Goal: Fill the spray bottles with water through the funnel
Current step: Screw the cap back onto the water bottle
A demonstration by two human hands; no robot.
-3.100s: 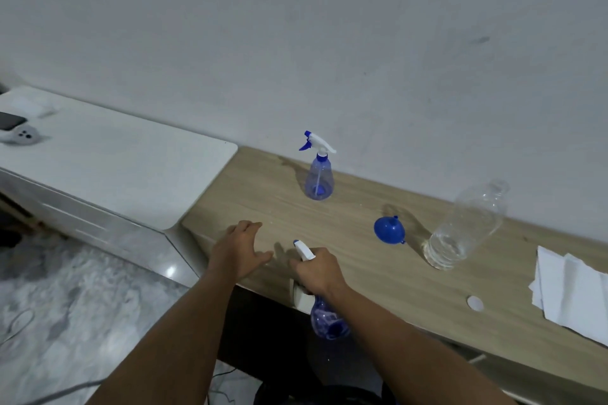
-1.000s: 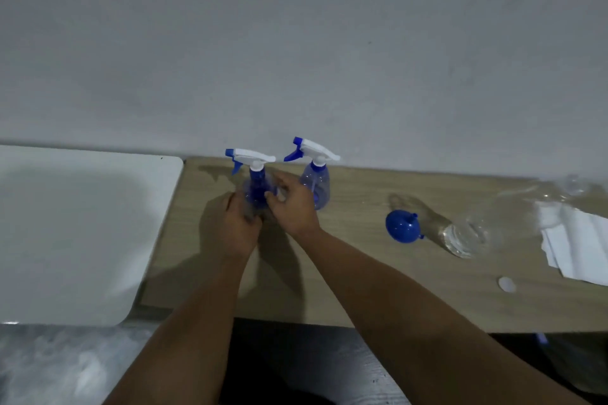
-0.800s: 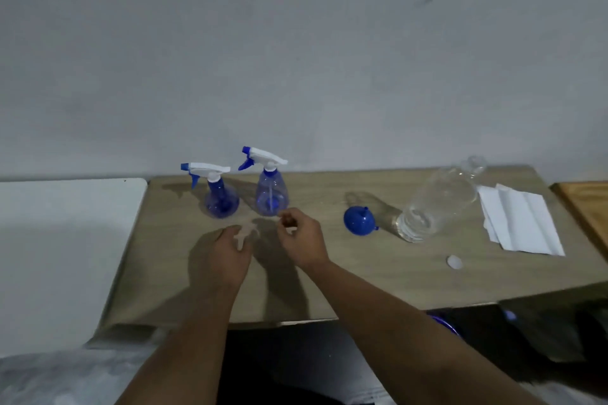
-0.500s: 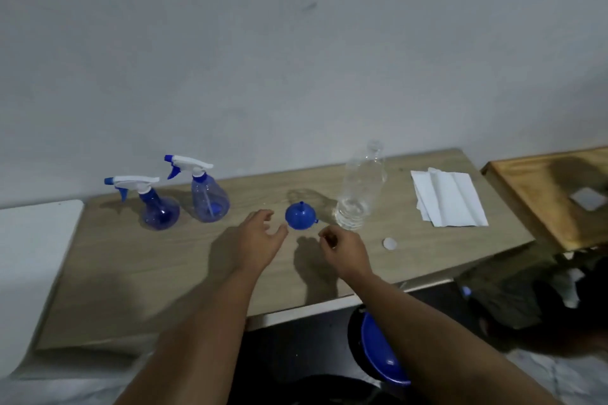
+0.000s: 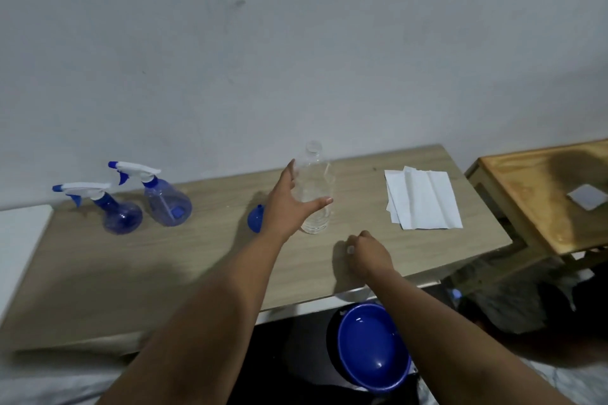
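Left hand reaching for the clear water bottle, right hand over the cap.

The left hand (image 5: 289, 207) is spread wide, thumb and fingers apart on either side of the clear bottle (image 5: 315, 194), not yet closed on it; it would do well to wrap low on the body so the thin plastic stays upright, since the neck is open and a little water sits in the bottom. Just behind the left wrist lies the blue funnel (image 5: 255, 218), partly hidden. Nearer the person, the right hand (image 5: 368, 251) has its fingers curled down at the small white cap (image 5: 350, 250); whether it pinches the cap cannot be told. Well off beyond the funnel stand the two spray bottles (image 5: 167, 204), blue-tinted, trigger heads still screwed on, both looking empty.
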